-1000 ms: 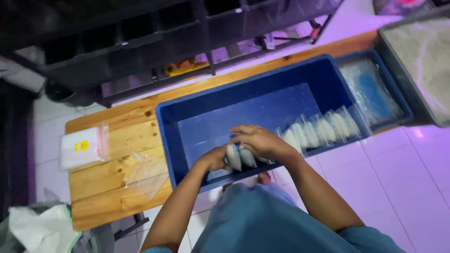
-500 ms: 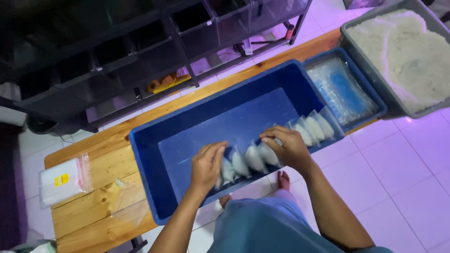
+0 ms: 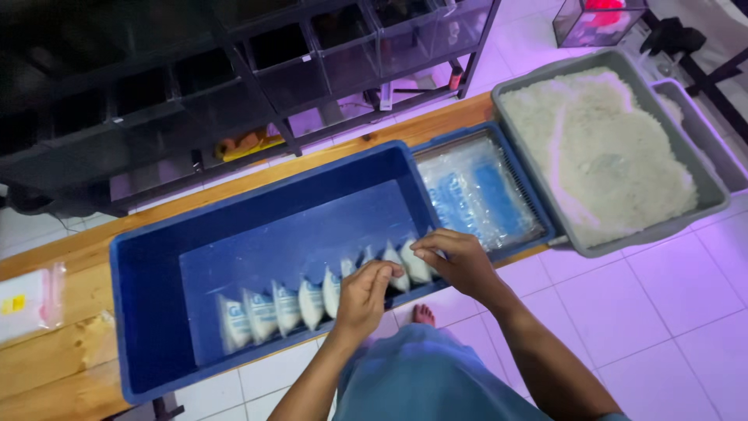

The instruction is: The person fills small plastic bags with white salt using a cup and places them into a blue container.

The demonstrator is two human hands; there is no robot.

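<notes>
A large blue plastic tub (image 3: 148,257) sits on a wooden bench. Along its near wall stands a row of several small clear filled bags (image 3: 265,312) with blue print. My left hand (image 3: 365,296) rests on the bags at the right part of the row, fingers curled over one. My right hand (image 3: 456,261) pinches the top of the last bag at the row's right end (image 3: 414,265). Both hands are close together over the tub's near right corner.
A smaller blue tray (image 3: 538,210) holding flat empty bags lies right of the tub. A grey bin (image 3: 623,234) of white grain stands farther right. A dark shelf rack (image 3: 234,70) runs behind the bench. A pack of bags (image 3: 27,300) lies at far left. White floor tiles below.
The view has shifted so the tub sits further left. Both hands have moved along the row to its right end, and the bags now stand spread out in a longer line.
</notes>
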